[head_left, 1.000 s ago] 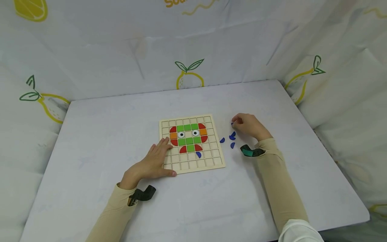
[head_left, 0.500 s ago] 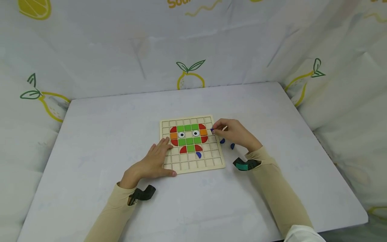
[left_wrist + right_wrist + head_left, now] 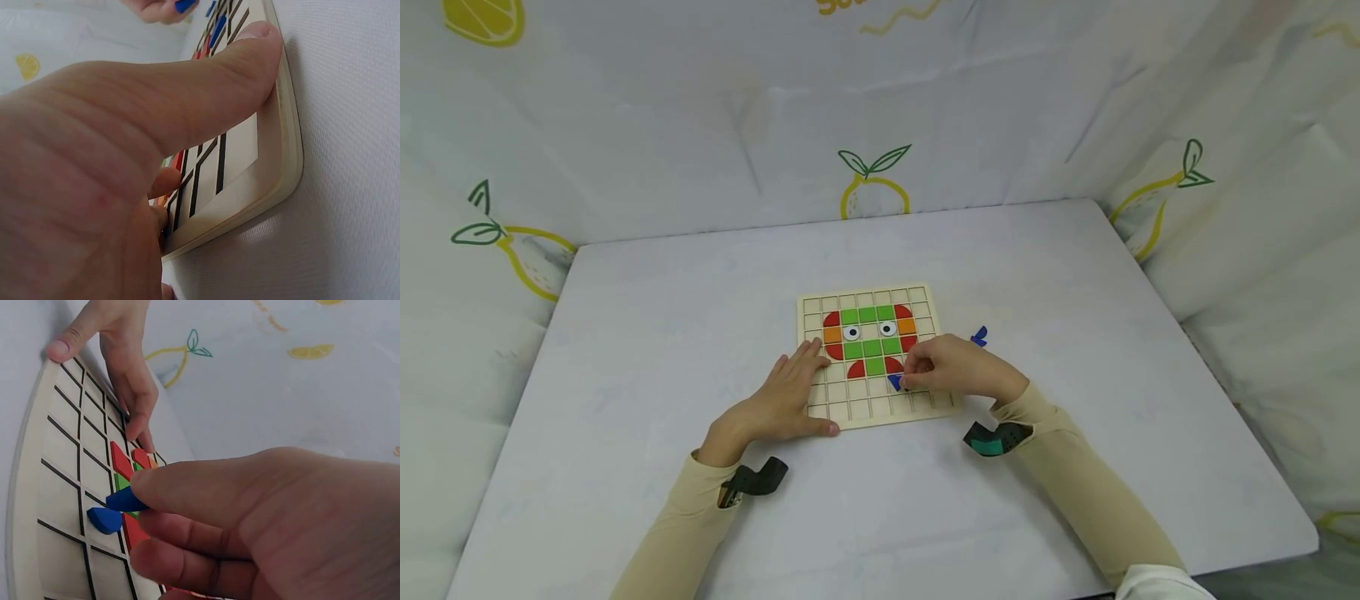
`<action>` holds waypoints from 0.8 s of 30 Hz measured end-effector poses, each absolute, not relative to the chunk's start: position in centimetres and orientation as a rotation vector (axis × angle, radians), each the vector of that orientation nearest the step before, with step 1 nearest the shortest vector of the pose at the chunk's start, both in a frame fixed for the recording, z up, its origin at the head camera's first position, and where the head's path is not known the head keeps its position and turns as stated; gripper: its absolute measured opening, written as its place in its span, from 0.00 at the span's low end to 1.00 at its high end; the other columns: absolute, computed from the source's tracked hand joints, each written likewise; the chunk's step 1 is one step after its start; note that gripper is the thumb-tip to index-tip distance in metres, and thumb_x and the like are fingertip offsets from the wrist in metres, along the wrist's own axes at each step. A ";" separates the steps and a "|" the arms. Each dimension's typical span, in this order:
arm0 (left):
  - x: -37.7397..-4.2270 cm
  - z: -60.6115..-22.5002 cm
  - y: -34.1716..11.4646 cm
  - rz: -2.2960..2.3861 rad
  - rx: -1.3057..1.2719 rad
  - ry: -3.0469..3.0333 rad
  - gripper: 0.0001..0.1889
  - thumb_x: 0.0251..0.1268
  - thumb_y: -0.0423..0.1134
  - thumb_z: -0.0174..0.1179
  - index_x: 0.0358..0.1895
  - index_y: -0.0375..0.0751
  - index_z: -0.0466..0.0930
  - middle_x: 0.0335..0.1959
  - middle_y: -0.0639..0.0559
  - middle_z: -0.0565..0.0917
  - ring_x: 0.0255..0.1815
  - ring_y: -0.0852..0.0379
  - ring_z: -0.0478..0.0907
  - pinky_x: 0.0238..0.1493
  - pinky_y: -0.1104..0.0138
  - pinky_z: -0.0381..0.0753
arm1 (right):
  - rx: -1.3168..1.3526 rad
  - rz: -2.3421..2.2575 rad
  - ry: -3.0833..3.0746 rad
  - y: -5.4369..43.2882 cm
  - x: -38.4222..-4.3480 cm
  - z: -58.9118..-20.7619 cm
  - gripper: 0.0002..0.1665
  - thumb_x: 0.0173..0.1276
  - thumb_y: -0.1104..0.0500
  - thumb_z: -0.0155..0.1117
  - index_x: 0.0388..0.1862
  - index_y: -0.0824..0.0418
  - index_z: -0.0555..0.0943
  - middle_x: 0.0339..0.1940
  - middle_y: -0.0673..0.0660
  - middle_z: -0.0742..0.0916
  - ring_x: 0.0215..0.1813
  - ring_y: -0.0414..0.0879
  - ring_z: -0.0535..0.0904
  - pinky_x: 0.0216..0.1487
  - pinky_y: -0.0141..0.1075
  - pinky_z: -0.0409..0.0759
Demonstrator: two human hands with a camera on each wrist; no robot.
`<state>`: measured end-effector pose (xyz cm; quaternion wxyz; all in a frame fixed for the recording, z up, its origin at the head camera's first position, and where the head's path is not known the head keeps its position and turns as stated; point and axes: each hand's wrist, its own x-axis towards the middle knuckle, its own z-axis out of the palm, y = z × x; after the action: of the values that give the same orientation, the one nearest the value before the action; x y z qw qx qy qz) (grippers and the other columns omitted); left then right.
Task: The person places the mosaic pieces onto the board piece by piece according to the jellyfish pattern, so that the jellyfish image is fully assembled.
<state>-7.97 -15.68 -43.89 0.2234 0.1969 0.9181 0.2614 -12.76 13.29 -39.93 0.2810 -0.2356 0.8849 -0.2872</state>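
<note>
A square wooden grid board (image 3: 859, 410) lies on the table, with colored tiles set in a fish-like pattern. My left hand (image 3: 782, 400) rests on its left side, fingers spread, the thumb along the front edge; in the left wrist view the thumb (image 3: 206, 94) presses near a corner. My right hand (image 3: 951, 367) is over the board's right half. Between thumb and fingertips it pinches a blue half-round tile (image 3: 127, 500). Close beneath that, a second blue tile (image 3: 105, 520) sits on the grid beside a red quarter-round piece (image 3: 134, 532).
Loose blue tiles (image 3: 979, 336) lie right of the board, beyond my right wrist. Green squares (image 3: 874, 367), orange squares (image 3: 906, 326) and two eye tiles (image 3: 852, 332) fill cells. White cloth with lemon drawings (image 3: 875, 200) hangs behind the white table (image 3: 700, 292).
My right hand has picked up a blue tile from the table right of the board and carried it left and nearer, to the blue tile on the grid. The left hand has stayed put.
</note>
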 end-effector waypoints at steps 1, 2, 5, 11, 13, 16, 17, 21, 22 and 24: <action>-8.0 -43.9 -15.7 0.723 0.542 2.535 0.52 0.53 0.53 0.76 0.76 0.37 0.56 0.85 0.39 0.39 0.86 0.40 0.34 0.83 0.40 0.36 | -0.633 -0.737 2.364 13.1 -12.6 -40.0 0.09 0.69 0.51 0.70 0.32 0.53 0.85 0.23 0.47 0.82 0.29 0.41 0.75 0.31 0.31 0.72; -8.0 -43.9 -15.7 0.721 0.536 2.534 0.52 0.53 0.53 0.76 0.76 0.37 0.55 0.85 0.40 0.39 0.86 0.41 0.34 0.83 0.41 0.36 | -0.639 -0.704 2.360 13.0 -12.5 -40.0 0.09 0.69 0.50 0.69 0.31 0.53 0.85 0.23 0.46 0.81 0.28 0.41 0.75 0.30 0.31 0.71; -8.0 -43.8 -15.6 0.733 0.537 2.534 0.52 0.53 0.53 0.76 0.76 0.36 0.56 0.85 0.39 0.39 0.86 0.40 0.34 0.83 0.41 0.36 | -0.643 -0.643 2.354 12.6 -12.1 -40.2 0.10 0.69 0.49 0.69 0.30 0.51 0.85 0.20 0.45 0.80 0.25 0.40 0.74 0.27 0.30 0.68; -7.9 -43.9 -15.6 0.735 0.536 2.536 0.51 0.53 0.53 0.76 0.75 0.37 0.57 0.85 0.39 0.40 0.86 0.41 0.34 0.83 0.41 0.36 | -0.629 -0.594 2.369 12.2 -11.6 -40.7 0.10 0.69 0.48 0.69 0.30 0.51 0.86 0.19 0.44 0.79 0.25 0.39 0.73 0.26 0.30 0.66; -7.9 -43.9 -15.6 0.735 0.538 2.536 0.51 0.53 0.53 0.76 0.75 0.37 0.57 0.85 0.40 0.40 0.86 0.41 0.34 0.83 0.41 0.36 | -0.621 -0.586 2.375 12.1 -11.5 -40.8 0.11 0.69 0.49 0.69 0.30 0.51 0.86 0.20 0.45 0.80 0.25 0.39 0.74 0.26 0.30 0.67; -8.0 -43.9 -15.6 0.741 0.541 2.533 0.51 0.53 0.53 0.76 0.75 0.37 0.56 0.85 0.39 0.40 0.86 0.41 0.34 0.83 0.41 0.36 | -0.595 -0.570 2.387 11.9 -11.4 -40.9 0.11 0.69 0.48 0.69 0.29 0.52 0.85 0.20 0.45 0.80 0.26 0.40 0.74 0.27 0.30 0.68; -8.0 -43.9 -15.6 0.742 0.543 2.532 0.51 0.53 0.53 0.76 0.75 0.37 0.56 0.85 0.39 0.40 0.86 0.41 0.34 0.83 0.41 0.36 | -0.588 -0.569 2.392 11.9 -11.4 -40.9 0.11 0.69 0.49 0.69 0.29 0.52 0.85 0.20 0.46 0.80 0.26 0.40 0.74 0.27 0.30 0.68; -8.0 -43.9 -15.6 0.736 0.544 2.537 0.51 0.53 0.53 0.76 0.75 0.36 0.56 0.85 0.39 0.40 0.86 0.40 0.34 0.83 0.40 0.36 | -0.576 -0.587 2.397 11.8 -11.3 -41.1 0.12 0.70 0.50 0.69 0.28 0.53 0.84 0.20 0.46 0.79 0.26 0.40 0.74 0.27 0.30 0.67; -8.0 -44.0 -15.6 0.729 0.541 2.537 0.51 0.53 0.53 0.76 0.75 0.36 0.56 0.85 0.39 0.39 0.86 0.41 0.34 0.83 0.41 0.36 | -0.576 -0.590 2.398 11.8 -11.3 -41.1 0.12 0.70 0.50 0.69 0.28 0.53 0.84 0.20 0.46 0.79 0.26 0.40 0.74 0.27 0.30 0.67; -8.0 -44.0 -15.6 0.720 0.536 2.537 0.52 0.53 0.53 0.76 0.76 0.37 0.56 0.85 0.40 0.39 0.86 0.41 0.33 0.83 0.41 0.35 | -0.577 -0.591 2.400 11.8 -11.2 -41.1 0.12 0.70 0.50 0.69 0.28 0.53 0.84 0.20 0.47 0.79 0.26 0.40 0.74 0.27 0.30 0.67</action>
<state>-8.00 -15.56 -44.00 0.2232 0.1943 0.9189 0.2609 -11.24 11.77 -41.14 0.2971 -0.2171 0.9029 -0.2222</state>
